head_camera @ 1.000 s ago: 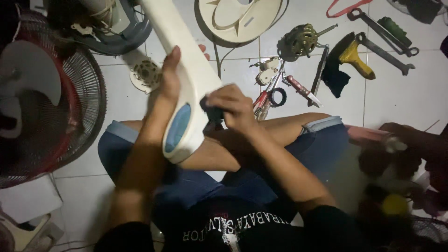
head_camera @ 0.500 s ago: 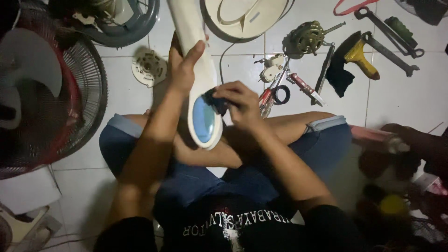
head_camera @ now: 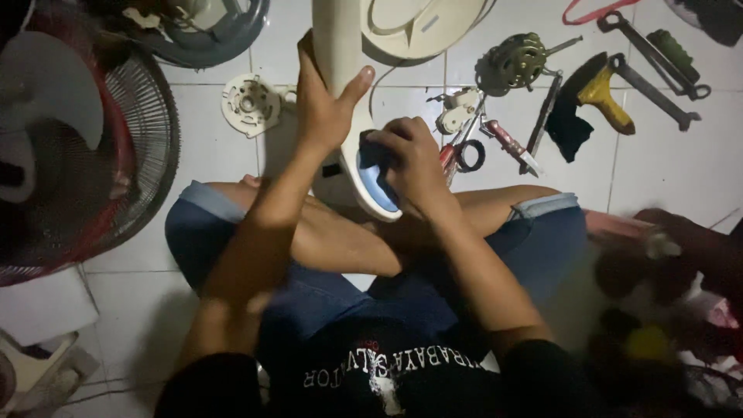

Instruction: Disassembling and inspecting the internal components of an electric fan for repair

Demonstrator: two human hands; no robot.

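Holding the white fan stand column [head_camera: 340, 46] over your crossed legs, long axis running away from you; its blue-panelled end [head_camera: 377, 186] lies nearest. Your left hand [head_camera: 325, 108] has fingers clamped round the column. Your right hand [head_camera: 410, 159] presses a dark cloth [head_camera: 371, 151] on the panel. Right of the column on the floor: scissors [head_camera: 464, 151], motor [head_camera: 511, 62], wrenches [head_camera: 654, 77]. Left: fan grille [head_camera: 147, 139].

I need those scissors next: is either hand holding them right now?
No: the scissors lie on the floor tiles, while the left hand grips the white fan column.
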